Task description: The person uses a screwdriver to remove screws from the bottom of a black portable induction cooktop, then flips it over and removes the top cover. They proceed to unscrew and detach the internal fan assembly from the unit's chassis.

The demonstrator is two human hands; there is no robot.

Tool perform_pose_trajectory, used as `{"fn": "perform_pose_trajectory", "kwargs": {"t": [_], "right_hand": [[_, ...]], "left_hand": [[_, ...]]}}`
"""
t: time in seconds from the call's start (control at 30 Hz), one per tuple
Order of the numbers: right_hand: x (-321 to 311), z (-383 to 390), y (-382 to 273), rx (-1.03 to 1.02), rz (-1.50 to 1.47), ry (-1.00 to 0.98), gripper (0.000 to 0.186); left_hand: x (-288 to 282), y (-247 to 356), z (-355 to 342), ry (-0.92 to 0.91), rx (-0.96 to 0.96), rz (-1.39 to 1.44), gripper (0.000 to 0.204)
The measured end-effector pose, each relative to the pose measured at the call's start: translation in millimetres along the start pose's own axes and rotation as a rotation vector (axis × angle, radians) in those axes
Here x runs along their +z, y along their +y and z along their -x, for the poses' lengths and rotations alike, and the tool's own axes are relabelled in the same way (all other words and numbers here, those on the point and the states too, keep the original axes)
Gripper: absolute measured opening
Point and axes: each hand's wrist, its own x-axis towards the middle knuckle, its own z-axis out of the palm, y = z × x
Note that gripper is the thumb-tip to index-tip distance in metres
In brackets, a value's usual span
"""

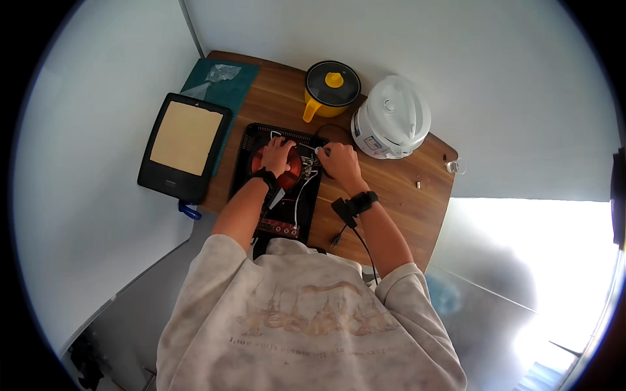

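An induction cooker's black base (pixel 238 179) lies opened on the table in front of me, its inner parts bare. My left hand (pixel 277 156) rests palm down with fingers spread on the round copper coil (pixel 259 168), covering part of it. At the base's upper right side, my right hand (pixel 340 161) is closed round a screwdriver (pixel 317 150), whose thin shaft points left over the base. Whether its tip touches a screw is too small to tell. A circuit board (pixel 277 228) with round buttons sits at the near end, and a white wire (pixel 298 202) runs toward it.
The cooker's black top panel (pixel 150 177) with a tan sheet leans at the left, partly over a green mat (pixel 236 81). Behind stand a yellow pot (pixel 324 107) with a dark lid and a white rice cooker (pixel 391 120). A small glass (pixel 456 166) is near the table's right edge.
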Motion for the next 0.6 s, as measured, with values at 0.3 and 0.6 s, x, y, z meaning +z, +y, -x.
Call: {"fn": "perform_pose_trajectory", "kwargs": {"t": [0.3, 0.6], "right_hand": [[1.6, -4.4, 1.0, -0.054, 0.021, -0.032, 0.030], [2.0, -7.4, 0.1, -0.048, 0.039, -0.037, 0.030]], "left_hand": [[3.1, -7.9, -1.2, 0.003, 0.055, 0.063, 0.080], [11.8, -10.9, -5.5, -0.010, 0.033, -0.051, 0.085]]}}
